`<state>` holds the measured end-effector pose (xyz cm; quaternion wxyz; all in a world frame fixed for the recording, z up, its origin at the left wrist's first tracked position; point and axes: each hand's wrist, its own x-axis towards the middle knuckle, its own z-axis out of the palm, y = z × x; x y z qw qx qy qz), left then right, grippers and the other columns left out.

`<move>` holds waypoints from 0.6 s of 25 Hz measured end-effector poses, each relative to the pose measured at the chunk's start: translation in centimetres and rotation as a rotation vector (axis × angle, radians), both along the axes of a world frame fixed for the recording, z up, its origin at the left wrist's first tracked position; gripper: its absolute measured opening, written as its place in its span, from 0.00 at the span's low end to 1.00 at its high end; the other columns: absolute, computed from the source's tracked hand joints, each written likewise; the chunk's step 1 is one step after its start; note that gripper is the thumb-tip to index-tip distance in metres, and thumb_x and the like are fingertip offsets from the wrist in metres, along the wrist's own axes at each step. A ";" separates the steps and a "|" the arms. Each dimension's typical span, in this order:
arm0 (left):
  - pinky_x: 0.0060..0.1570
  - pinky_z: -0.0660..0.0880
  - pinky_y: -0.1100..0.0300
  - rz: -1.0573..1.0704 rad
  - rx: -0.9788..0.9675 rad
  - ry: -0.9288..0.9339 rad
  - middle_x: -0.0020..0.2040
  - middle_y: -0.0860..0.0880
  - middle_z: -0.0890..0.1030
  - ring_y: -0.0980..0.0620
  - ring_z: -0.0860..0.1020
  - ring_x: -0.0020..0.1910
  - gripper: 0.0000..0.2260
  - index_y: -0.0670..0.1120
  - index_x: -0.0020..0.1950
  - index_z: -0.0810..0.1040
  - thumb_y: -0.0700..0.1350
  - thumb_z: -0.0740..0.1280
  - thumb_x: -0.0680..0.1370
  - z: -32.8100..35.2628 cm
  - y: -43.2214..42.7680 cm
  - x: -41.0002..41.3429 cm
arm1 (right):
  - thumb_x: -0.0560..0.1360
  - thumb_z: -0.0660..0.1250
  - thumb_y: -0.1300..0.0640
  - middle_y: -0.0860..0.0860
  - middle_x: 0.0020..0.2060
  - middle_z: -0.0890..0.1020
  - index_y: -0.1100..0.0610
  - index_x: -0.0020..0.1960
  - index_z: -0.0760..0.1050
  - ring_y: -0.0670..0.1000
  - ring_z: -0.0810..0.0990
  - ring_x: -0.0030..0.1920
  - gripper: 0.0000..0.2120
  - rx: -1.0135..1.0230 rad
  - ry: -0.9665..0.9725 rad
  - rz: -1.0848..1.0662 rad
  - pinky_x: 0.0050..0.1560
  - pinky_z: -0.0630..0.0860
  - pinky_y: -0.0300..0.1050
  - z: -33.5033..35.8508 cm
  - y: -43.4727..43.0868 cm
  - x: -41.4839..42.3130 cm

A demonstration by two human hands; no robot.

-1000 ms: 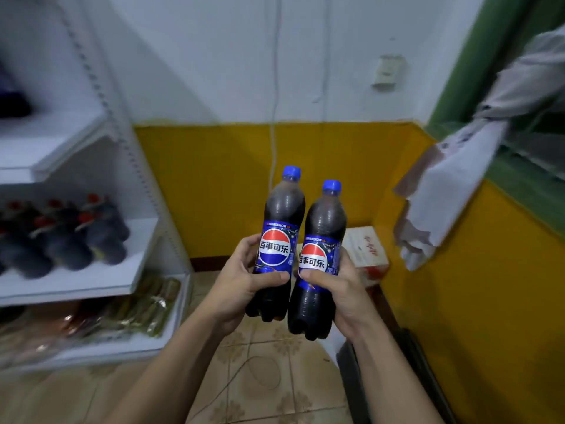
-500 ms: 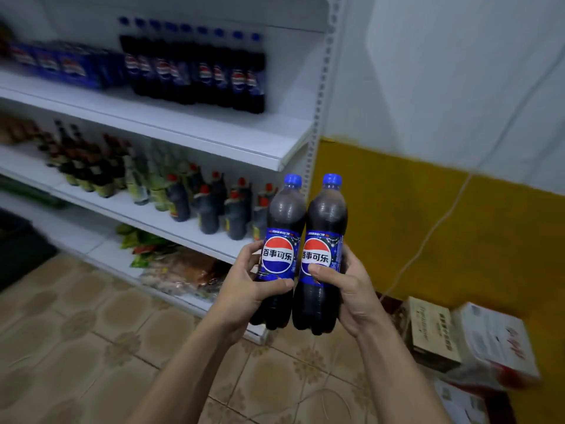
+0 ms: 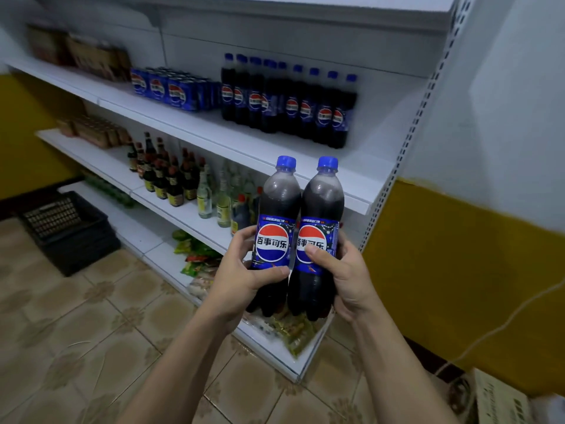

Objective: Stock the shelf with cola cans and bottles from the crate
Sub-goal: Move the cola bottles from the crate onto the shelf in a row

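One white metal shelf unit [image 3: 305, 154], left end cut off; one black plastic crate [image 3: 70, 231] on the floor. We count nine shelved blue-capped cola bottles [image 3: 290, 102]; the blue cola cans [image 3: 171, 90] beside them blur past counting. Our left hand [image 3: 238, 276] curls round one dark plastic cola bottle [image 3: 276, 209], our right hand [image 3: 348, 270] round a second bottle [image 3: 322, 209], both upright, touching, before the shelf.

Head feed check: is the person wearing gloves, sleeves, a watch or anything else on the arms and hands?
The left hand and right hand are bare: no gloves, rings or watch show. The left forearm and right forearm are uncovered down to the frame edge, no sleeve in view.
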<state>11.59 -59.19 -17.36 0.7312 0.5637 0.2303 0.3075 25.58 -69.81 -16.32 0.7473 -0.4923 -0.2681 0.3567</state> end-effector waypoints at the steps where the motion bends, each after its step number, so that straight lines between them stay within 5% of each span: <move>1: 0.49 0.82 0.49 0.008 0.004 -0.004 0.61 0.48 0.79 0.46 0.82 0.55 0.36 0.53 0.64 0.71 0.40 0.79 0.59 0.3 0.7 0.1 | 0.66 0.74 0.63 0.60 0.55 0.83 0.58 0.65 0.72 0.60 0.83 0.53 0.27 0.002 -0.012 0.010 0.51 0.81 0.54 0.3 0.9 0.2; 15: 0.52 0.80 0.43 -0.017 0.095 0.023 0.57 0.44 0.83 0.42 0.83 0.54 0.34 0.50 0.65 0.69 0.36 0.78 0.62 2.8 18.3 10.4 | 0.69 0.73 0.60 0.59 0.53 0.84 0.59 0.62 0.75 0.59 0.84 0.53 0.22 0.059 -0.015 -0.019 0.51 0.81 0.54 2.9 17.8 10.0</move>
